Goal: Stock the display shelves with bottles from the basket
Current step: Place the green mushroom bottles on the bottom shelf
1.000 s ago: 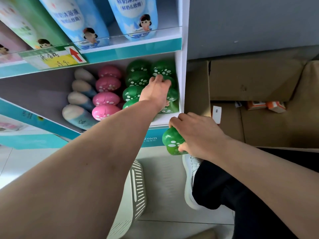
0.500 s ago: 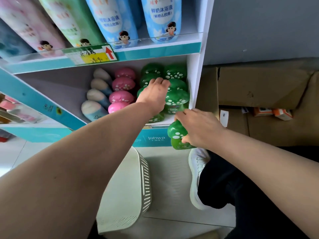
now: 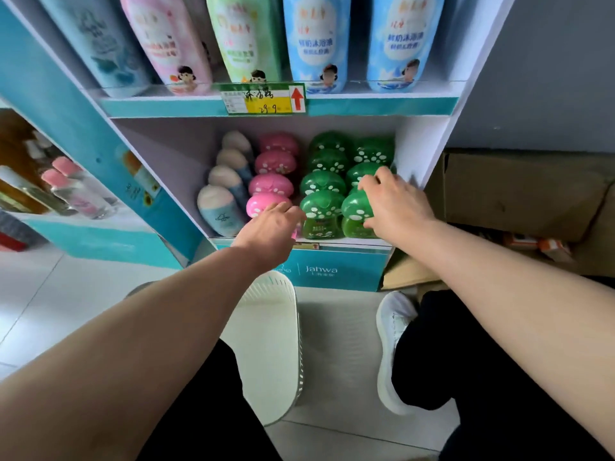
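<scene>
Placement of one green bottle (image 3: 356,207) is taking place at the front right corner of the lower shelf (image 3: 349,243). The right hand (image 3: 397,207) is gripping this bottle from the right, with its fingers (image 3: 374,178) curling over the spotted cap and the thumb pressing low on the body. The bottle is standing upright directly under those fingers, and its base appears to be sitting on the shelf board just behind the front lip. Immediately to the left of the right fingers, a second green bottle (image 3: 321,207) is heading its own row, and more green caps are lining up behind both. The left hand (image 3: 269,231) is hovering in front of the front pink bottle (image 3: 263,203) and is holding nothing. Its fingers (image 3: 289,211) are lying loosely straight and slightly apart, though blur is hiding the tips. Beyond the left fingers, the pink row and a row of pale-capped bottles (image 3: 216,207) are occupying the middle of the shelf. The basket (image 3: 273,327) is standing on the floor below both hands, turned so that its inside is not showing, so whether bottles are waiting in it cannot be told. Judging from the packed green rows, this section is approaching completion. The steps left are releasing the gripped bottle, squaring it with its neighbour, and checking the basket for further stock.
</scene>
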Available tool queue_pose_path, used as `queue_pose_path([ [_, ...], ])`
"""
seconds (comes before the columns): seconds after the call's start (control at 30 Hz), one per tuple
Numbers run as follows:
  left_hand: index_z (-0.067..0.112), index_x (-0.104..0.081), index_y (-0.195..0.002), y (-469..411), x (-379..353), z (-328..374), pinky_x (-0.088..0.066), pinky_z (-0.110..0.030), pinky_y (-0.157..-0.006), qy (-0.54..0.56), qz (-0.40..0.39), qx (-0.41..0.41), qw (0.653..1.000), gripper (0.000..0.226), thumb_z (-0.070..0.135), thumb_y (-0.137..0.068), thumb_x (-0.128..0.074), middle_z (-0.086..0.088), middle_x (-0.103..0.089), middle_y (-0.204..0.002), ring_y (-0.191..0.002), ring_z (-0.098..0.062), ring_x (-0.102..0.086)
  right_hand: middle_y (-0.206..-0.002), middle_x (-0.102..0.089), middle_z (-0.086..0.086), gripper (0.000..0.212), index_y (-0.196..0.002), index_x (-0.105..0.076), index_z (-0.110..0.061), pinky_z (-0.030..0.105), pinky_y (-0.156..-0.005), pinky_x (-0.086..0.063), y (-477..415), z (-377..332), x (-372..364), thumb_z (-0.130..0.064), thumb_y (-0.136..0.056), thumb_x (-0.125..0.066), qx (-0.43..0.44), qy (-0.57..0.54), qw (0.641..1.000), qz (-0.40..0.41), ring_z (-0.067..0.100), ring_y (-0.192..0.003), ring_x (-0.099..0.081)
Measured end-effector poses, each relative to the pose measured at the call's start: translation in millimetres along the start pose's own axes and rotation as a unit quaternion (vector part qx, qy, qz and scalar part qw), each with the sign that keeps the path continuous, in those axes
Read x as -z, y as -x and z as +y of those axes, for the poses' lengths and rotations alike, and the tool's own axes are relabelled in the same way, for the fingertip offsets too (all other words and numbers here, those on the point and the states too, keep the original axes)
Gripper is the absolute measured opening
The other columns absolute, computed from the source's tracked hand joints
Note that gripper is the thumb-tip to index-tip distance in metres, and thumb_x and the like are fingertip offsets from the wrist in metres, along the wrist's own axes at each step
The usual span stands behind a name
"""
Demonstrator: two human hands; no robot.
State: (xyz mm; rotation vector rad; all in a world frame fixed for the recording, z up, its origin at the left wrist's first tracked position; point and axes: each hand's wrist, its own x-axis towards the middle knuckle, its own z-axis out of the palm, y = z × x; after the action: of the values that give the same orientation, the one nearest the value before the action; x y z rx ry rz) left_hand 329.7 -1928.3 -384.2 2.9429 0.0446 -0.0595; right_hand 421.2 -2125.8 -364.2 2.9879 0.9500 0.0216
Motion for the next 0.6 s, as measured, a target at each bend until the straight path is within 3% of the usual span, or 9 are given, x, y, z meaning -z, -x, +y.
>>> queue_pose_path([
  [0.23, 0.014, -0.053, -0.124, -6, -3, -3, -0.042, -0.041, -0.095, 0.023, 0.014, -0.010, 1.000, 0.035, 0.009, -0.089, -0.053, -0.008, -0.057, -0.120, -0.114, -0.027, -0.049, -0.123, -0.048, 0.011, 0.069, -0.128, -0.042, -0.013, 0.040, -0.086, -0.048, -12, 1, -22, -0.030, -0.073, -0.081, -0.020, 0.060, 0.998, -0.002, 0.027, -0.110, -0.048],
  [0.4, 0.015, -0.053, -0.123, -10, -8, -5, -0.044, -0.045, -0.094, 0.024, 0.003, 0.000, 1.000, 0.038, 0.007, -0.086, -0.055, -0.007, -0.056, -0.121, -0.114, -0.027, -0.048, -0.121, -0.045, 0.013, 0.066, -0.125, -0.044, -0.010, 0.037, -0.074, -0.049, -17, -3, -36, -0.016, -0.071, -0.082, -0.030, 0.092, 0.995, -0.023, 0.028, -0.106, -0.050],
  [0.6, 0.015, -0.053, -0.122, -14, -11, -2, -0.045, -0.047, -0.091, 0.029, -0.005, 0.002, 1.000, 0.039, 0.006, -0.085, -0.056, -0.007, -0.055, -0.118, -0.110, -0.028, -0.048, -0.119, -0.056, 0.010, 0.050, -0.122, -0.048, -0.011, 0.039, -0.086, -0.042, -23, -3, -36, -0.022, -0.080, -0.073, -0.030, 0.135, 0.990, -0.007, 0.027, -0.110, -0.051],
])
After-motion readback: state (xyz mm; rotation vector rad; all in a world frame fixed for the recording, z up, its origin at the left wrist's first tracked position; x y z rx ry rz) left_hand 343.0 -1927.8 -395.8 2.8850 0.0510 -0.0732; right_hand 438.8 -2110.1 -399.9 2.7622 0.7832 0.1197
